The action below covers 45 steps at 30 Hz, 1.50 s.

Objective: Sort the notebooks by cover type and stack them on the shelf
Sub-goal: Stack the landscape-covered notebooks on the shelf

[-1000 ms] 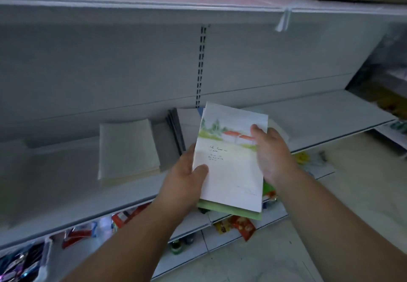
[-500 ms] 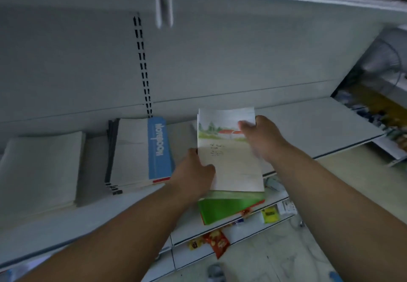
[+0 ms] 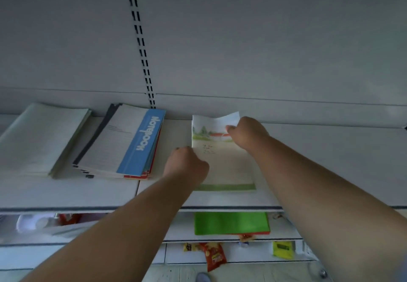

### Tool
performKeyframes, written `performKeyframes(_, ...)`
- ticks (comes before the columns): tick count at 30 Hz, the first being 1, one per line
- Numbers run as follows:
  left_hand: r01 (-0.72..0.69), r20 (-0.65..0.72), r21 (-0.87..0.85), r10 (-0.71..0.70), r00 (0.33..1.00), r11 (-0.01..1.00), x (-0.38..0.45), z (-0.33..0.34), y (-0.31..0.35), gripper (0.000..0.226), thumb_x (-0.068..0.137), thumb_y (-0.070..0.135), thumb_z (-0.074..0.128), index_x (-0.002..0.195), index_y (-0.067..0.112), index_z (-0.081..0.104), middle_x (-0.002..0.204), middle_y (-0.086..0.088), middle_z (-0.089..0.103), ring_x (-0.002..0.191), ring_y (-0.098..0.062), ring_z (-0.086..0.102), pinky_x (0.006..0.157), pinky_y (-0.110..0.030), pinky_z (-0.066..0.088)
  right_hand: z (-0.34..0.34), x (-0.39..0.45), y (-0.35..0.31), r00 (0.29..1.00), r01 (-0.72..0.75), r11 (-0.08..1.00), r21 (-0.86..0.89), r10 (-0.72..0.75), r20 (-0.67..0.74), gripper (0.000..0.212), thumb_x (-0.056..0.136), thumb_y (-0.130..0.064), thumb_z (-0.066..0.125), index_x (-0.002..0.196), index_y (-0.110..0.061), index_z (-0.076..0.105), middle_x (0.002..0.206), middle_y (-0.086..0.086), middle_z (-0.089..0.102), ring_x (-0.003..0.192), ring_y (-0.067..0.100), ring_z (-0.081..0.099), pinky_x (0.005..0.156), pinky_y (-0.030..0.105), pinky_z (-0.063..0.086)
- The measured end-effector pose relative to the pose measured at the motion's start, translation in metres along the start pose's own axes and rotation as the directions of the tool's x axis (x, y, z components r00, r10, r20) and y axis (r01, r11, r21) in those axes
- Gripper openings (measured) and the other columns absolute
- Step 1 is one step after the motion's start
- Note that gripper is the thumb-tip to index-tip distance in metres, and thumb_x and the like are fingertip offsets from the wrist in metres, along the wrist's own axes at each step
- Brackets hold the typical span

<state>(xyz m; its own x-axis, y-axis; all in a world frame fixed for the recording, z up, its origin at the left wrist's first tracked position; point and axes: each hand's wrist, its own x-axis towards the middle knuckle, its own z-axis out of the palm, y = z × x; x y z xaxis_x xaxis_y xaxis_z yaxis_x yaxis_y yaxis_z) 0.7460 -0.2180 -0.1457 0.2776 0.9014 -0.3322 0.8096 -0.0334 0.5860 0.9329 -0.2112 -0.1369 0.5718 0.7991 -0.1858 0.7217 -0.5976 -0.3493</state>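
A notebook with a painted landscape cover [image 3: 226, 167] lies flat on the white shelf [image 3: 319, 171], right of centre. My left hand [image 3: 187, 165] grips its left edge with curled fingers. My right hand [image 3: 246, 132] pinches its far top corner, which bends upward. To the left sits a stack of notebooks topped by a blue-banded "Notebook" cover [image 3: 125, 143]. Further left is a stack of plain pale notebooks [image 3: 39, 136].
A green notebook [image 3: 231, 223] lies on the lower shelf under my arms. Snack packets, one red [image 3: 213, 256] and one yellow [image 3: 283, 249], lie lower down. The shelf's back panel has a slotted upright [image 3: 143, 57]. Bare shelf stretches to the right.
Both hands carried the landscape notebook forward and down onto the shelf. The green notebook, held beneath it a second ago, now lies on the lower shelf. The view shifted right and closer.
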Motion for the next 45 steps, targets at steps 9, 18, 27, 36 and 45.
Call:
performKeyframes(9, -0.041, -0.083, 0.153, 0.054, 0.995, 0.987, -0.004, 0.001, 0.011, 0.042, 0.088, 0.025, 0.060, 0.126, 0.011, 0.050, 0.122, -0.008, 0.051, 0.105, -0.028, 0.057, 0.088, -0.037, 0.053, -0.003, -0.009, -0.002, 0.980, 0.007, 0.998, -0.058, -0.018, -0.196, 0.068, 0.088, -0.046, 0.067, 0.133, -0.008, 0.034, 0.130, 0.015, 0.050, 0.116, 0.038, 0.057, 0.082, 0.041, 0.048)
performKeyframes(18, -0.226, -0.345, -0.083, 0.185, 0.920, 0.971, -0.064, -0.071, -0.072, 0.029, 0.094, 0.034, 0.060, 0.121, 0.027, 0.052, 0.118, 0.006, 0.052, 0.090, -0.010, 0.057, 0.078, -0.030, 0.049, 0.005, -0.099, -0.094, 0.856, 0.424, 0.905, -0.017, -0.407, -0.318, 0.049, 0.095, -0.046, 0.054, 0.128, -0.012, 0.043, 0.120, 0.010, 0.054, 0.102, 0.031, 0.059, 0.072, 0.034, 0.046)
performKeyframes(27, -0.263, -0.630, -0.276, 0.033, 0.776, 0.924, -0.134, -0.232, -0.270, 0.022, 0.092, 0.024, 0.065, 0.108, 0.035, 0.056, 0.094, 0.010, 0.061, 0.076, -0.007, 0.059, 0.070, -0.029, 0.050, 0.085, -0.205, -0.294, 0.795, 0.595, 0.784, 0.180, -0.539, -0.280, 0.038, 0.094, -0.048, 0.054, 0.120, -0.021, 0.048, 0.112, 0.001, 0.055, 0.094, 0.023, 0.057, 0.073, 0.034, 0.046)
performKeyframes(36, -0.358, -0.800, -0.377, -0.106, 0.591, 0.854, -0.182, -0.359, -0.405, 0.015, 0.087, 0.032, 0.061, 0.101, 0.038, 0.060, 0.089, 0.010, 0.064, 0.083, -0.015, 0.064, 0.078, -0.040, 0.056, 0.158, -0.270, -0.467, 0.704, 0.710, 0.691, 0.139, -0.685, -0.188, 0.035, 0.095, -0.046, 0.052, 0.114, -0.017, 0.054, 0.109, 0.002, 0.056, 0.095, 0.024, 0.057, 0.071, 0.030, 0.038)
performKeyframes(45, -0.333, -0.819, -0.371, -0.136, 0.558, 0.867, -0.118, -0.415, -0.458, 0.017, 0.092, 0.024, 0.064, 0.099, 0.039, 0.059, 0.089, 0.013, 0.063, 0.084, -0.010, 0.061, 0.075, -0.030, 0.052, 0.220, -0.228, -0.569, 0.735, 0.676, 0.727, 0.115, -0.656, -0.170, 0.055, 0.087, -0.065, 0.054, 0.110, -0.015, 0.054, 0.105, 0.005, 0.061, 0.096, 0.027, 0.061, 0.073, 0.033, 0.044)
